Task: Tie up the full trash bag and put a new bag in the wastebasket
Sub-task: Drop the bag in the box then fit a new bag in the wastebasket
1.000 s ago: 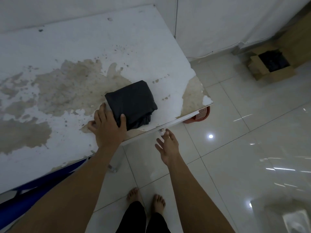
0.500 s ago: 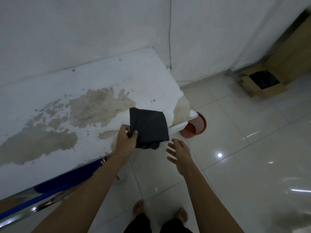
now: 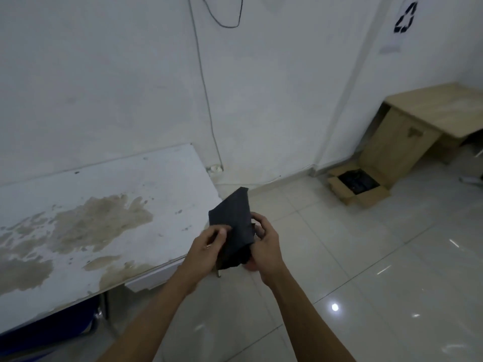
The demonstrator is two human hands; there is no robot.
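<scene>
Hands, left hand [image 3: 206, 245] and right hand [image 3: 264, 244], grasp the folded black bag [image 3: 232, 226], hiding its lower edge and the wastebasket.

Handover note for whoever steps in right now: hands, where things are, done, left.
Left hand: pinching the near left edge of the folded black bag.
Right hand: gripping the bag's lower right side.
Bag: held in the air between both hands, off the corner of the stained white table, not yet opened out.
Wastebasket and full trash bag: not visible in this view.
Cardboard box with dark contents sits on the floor by the wooden desk.
Done: new bag in hand.
Left: unfold it and line the wastebasket; whether the full bag is tied cannot be told.
</scene>
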